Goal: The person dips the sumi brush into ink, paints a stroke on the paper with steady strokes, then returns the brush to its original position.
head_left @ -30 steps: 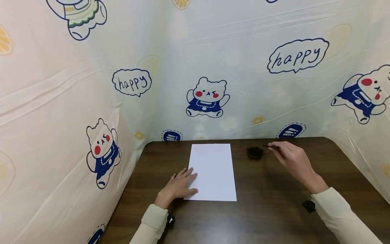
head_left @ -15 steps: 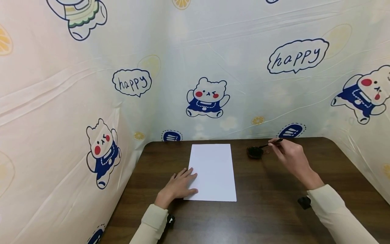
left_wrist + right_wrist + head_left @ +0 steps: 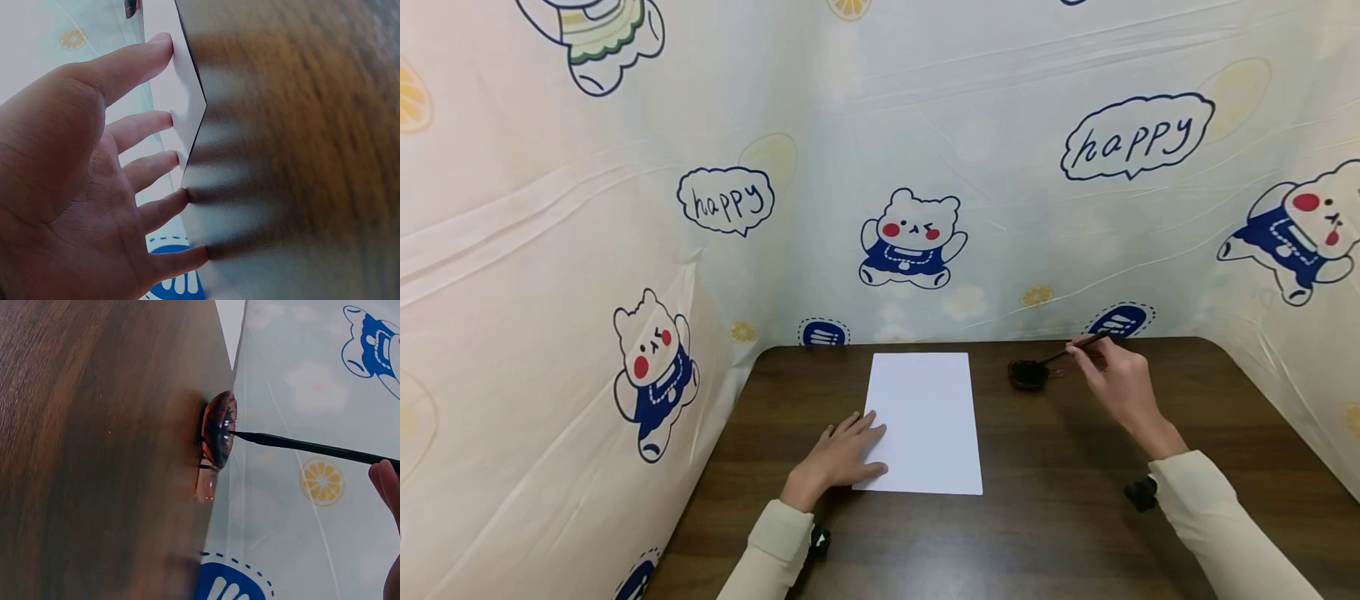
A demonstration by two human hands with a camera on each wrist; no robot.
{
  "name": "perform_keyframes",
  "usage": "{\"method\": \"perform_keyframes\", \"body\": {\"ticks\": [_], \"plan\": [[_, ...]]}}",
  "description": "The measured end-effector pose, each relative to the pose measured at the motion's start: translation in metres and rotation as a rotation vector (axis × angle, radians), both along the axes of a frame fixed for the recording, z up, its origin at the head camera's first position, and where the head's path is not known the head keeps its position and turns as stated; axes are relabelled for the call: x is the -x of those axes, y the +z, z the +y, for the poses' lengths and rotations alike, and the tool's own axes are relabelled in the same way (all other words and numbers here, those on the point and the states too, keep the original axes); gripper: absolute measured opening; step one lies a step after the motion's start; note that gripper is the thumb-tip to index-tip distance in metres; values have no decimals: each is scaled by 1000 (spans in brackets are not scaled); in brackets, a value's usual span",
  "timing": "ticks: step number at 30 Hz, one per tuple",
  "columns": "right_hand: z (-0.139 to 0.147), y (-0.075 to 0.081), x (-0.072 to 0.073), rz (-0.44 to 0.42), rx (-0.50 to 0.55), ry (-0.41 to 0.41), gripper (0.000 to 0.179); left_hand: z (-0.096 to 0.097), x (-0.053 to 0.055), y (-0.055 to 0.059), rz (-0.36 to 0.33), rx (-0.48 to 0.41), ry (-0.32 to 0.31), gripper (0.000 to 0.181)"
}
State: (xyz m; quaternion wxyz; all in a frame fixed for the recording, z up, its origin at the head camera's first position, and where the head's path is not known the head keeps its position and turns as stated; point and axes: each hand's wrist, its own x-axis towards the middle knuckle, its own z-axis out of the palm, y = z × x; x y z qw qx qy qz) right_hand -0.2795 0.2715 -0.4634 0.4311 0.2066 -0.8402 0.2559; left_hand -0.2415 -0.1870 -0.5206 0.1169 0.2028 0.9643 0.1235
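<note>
On the brown table lies a blank white sheet of paper [image 3: 928, 425]. My left hand [image 3: 835, 462] rests with spread fingers on its lower left edge; the left wrist view shows the fingertips [image 3: 164, 44] pressing on the paper and the table. Farther right, my right hand [image 3: 1123, 387] pinches a thin black brush [image 3: 300, 445] between thumb and fingers. The brush tip points into a small reddish-brown dish [image 3: 219, 428] with a dark inside and a short handle-like end. Only part of the right hand's fingers shows in the right wrist view.
The dark wooden table [image 3: 1015, 542] has its far edge against a hanging cloth [image 3: 1000, 167] printed with bears and "happy" bubbles. Cloth also hangs at both sides. The dish [image 3: 1028, 375] stands right of the paper, close to the back edge.
My right hand has shifted slightly, and the brush has come up to a steeper slant with its tip at the dish. The left hand and the paper have stayed in place.
</note>
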Motion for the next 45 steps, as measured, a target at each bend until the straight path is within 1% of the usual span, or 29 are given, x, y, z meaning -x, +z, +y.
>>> {"method": "perform_keyframes", "body": {"ticks": [2,5,10,15,23,28,35,40,45], "plan": [[-1,-2,2,-4,36,0,24,0,0,0,3,0,-2,72],[-1,-6,4,-32,78,-6,21,0,0,0,5,1,-5,73],[-2,-10,6,-72,119,-32,17,1,1,2,7,-1,-11,72],[-2,-14,8,-79,120,-45,16,1,1,3,2,-3,-10,72],[-1,-19,9,-112,67,-76,16,1,0,1,-1,0,0,72],[1,-18,9,-112,50,-91,16,1,-1,1,6,-11,-7,72],[-1,-13,6,-111,60,-101,16,1,-1,1,8,-10,-11,72],[-2,-10,4,-84,62,-91,16,1,-1,2,8,-5,-8,72],[-1,-7,4,-68,87,-72,15,0,-1,2,3,-5,-7,72]]}}
